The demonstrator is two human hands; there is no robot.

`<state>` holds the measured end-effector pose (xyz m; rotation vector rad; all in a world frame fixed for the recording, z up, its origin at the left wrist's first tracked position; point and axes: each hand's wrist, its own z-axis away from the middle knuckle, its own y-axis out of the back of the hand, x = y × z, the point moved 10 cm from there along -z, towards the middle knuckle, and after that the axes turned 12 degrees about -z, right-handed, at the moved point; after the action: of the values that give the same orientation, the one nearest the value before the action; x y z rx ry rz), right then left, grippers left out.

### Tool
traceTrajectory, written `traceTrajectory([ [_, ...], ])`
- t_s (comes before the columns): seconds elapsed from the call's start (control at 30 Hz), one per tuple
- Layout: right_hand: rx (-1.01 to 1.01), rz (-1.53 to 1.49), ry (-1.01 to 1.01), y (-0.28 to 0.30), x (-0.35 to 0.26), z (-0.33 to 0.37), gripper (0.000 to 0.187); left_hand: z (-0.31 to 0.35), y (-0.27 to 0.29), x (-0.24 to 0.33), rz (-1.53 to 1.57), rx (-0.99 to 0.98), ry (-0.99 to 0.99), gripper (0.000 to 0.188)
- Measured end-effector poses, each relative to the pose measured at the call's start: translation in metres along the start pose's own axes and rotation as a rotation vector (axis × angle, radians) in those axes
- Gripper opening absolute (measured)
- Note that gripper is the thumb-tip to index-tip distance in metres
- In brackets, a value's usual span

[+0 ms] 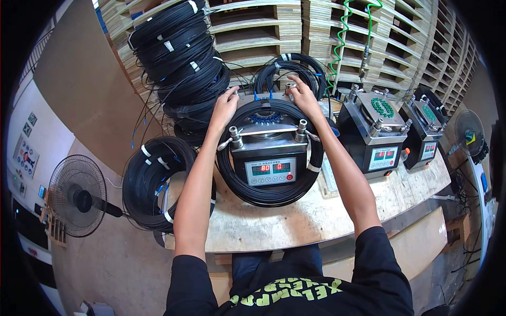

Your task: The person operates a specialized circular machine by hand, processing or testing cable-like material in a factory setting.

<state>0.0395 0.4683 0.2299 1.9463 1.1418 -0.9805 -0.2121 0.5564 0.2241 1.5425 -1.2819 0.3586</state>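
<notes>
In front of me stands a polishing machine with a lit red digital display. A coil of black cable hangs around its front, and blue connectors sit along its round top fixture. My left hand reaches to the machine's far left corner, fingers extended beside the metal clamp post there. At the far right corner is my right hand, its index finger stretched out and its thumb apart, close to another clamp post. Two front clamp posts, left and right, stand untouched.
Black cable coils rise in a tall stack at the back left; more coils sit at the table's left end. Two similar machines stand right on the wooden table. Fans flank the table. Pallets stand behind.
</notes>
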Motion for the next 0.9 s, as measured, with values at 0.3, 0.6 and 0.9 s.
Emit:
traceTrajectory([
  [0.3,0.030,0.037,-0.073,0.000,-0.006,0.005,0.046,0.007,0.003,0.010,0.080,0.037,-0.017,0.045],
  [0.6,0.022,0.044,-0.031,0.005,-0.005,0.002,0.045,0.003,0.001,0.008,0.063,0.036,-0.008,0.041],
  [0.9,-0.007,0.018,-0.024,0.005,0.004,-0.001,0.043,0.005,0.000,0.011,0.057,0.031,-0.001,0.042],
])
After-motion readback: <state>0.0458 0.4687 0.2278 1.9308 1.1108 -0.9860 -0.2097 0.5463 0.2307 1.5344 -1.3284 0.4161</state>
